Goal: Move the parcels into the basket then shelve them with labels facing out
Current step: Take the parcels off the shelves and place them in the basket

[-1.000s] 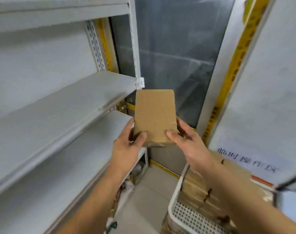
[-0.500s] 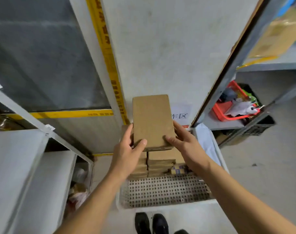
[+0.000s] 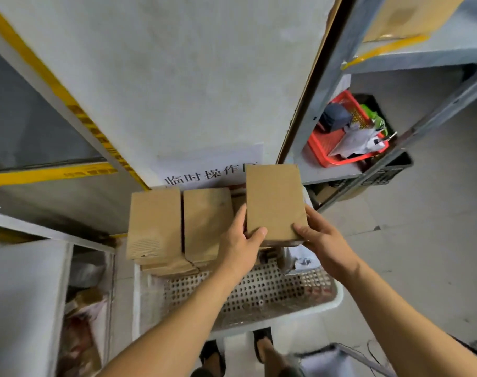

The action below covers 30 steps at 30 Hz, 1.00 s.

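You grip one parcel [image 3: 275,200] in both hands [image 3: 241,247], fingers [image 3: 304,230] curled round it, at 1 o'clock above the basket [image 3: 338,295]; stacked parcels [image 3: 180,227] inside await shelving.

Grey floor [image 3: 411,257] carries the white perforated basket [image 3: 259,297]; cardboard parcels [image 3: 177,229] stacked inside it at the far end. Right shelf [image 3: 327,172] holds a red tray [image 3: 330,156] of clutter.

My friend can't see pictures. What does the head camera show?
Two hands, left and right, hold a plain brown parcel above a white basket with more parcels stacked inside. A red tray sits on a shelf nearby.
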Tool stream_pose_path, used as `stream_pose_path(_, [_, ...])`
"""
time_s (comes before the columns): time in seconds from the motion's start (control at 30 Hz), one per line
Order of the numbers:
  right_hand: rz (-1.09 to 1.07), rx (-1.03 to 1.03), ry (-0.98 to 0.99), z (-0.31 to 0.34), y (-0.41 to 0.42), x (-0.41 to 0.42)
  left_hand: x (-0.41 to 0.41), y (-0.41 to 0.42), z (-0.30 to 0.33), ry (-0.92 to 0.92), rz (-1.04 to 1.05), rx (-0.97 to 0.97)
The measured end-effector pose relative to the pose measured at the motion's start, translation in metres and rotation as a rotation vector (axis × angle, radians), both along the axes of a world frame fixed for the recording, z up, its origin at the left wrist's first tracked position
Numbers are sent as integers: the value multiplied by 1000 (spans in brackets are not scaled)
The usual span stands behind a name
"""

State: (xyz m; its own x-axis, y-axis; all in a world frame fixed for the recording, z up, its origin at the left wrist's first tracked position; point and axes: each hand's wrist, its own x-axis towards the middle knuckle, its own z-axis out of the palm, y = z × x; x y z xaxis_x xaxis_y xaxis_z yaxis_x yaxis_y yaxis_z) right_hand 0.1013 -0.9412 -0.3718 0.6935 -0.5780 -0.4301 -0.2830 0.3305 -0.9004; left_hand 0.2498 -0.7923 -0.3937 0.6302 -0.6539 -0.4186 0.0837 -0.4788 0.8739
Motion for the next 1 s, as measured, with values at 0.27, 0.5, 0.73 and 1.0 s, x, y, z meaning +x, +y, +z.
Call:
stream_pose_path(0.27, [92, 81, 78, -79, -37, 17, 0, -27, -26, -20, 98, 252])
stream_pose_path(0.5, [103, 84, 152, -108, -36, 27, -8, -54, -38, -171, 88, 492])
stream_pose_path(0.73, [127, -11, 224, -106, -31, 29, -8, -56, -37, -202, 38, 543])
stream_pose_path(1.0, [354, -448, 442, -40, -30, 55, 19, -22, 6, -304, -51, 477])
